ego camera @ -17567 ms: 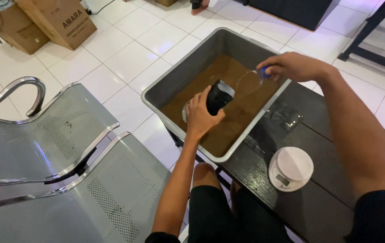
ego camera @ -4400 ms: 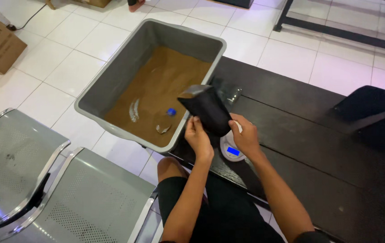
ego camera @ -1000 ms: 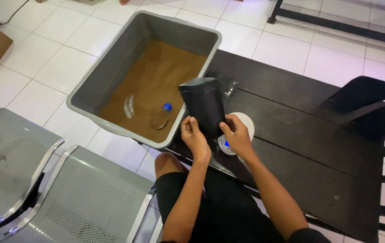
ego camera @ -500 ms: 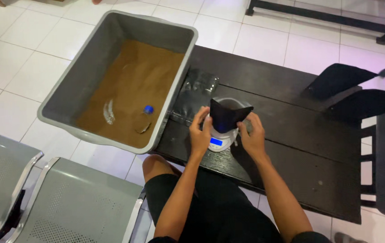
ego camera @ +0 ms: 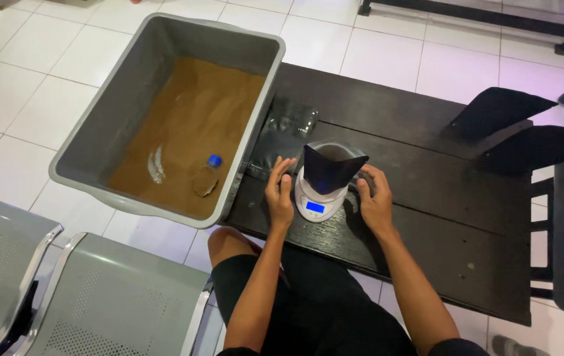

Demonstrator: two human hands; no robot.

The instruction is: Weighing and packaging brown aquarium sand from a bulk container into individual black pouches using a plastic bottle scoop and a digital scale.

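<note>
A black stand-up pouch (ego camera: 330,166) stands upright, mouth open, on a small round white scale (ego camera: 317,198) with a lit blue display. The scale sits on a dark wooden table (ego camera: 427,191). My left hand (ego camera: 280,191) rests flat on the table just left of the scale, fingers apart, holding nothing. Just right of the scale lies my right hand (ego camera: 374,201), also open, close to the pouch but off it. Left of the table, a grey plastic tub (ego camera: 130,99) holds brown powder, with a cut clear bottle with a blue cap (ego camera: 207,178) lying in it.
Clear plastic bags (ego camera: 292,125) lie on the table beside the tub. Black pouches (ego camera: 512,125) lie at the table's right end. Perforated metal bench seats (ego camera: 97,303) are at lower left. The floor is white tile.
Both hands have let go of the pouch and settled on the table either side of the scale. The pouch now stands alone on the scale.
</note>
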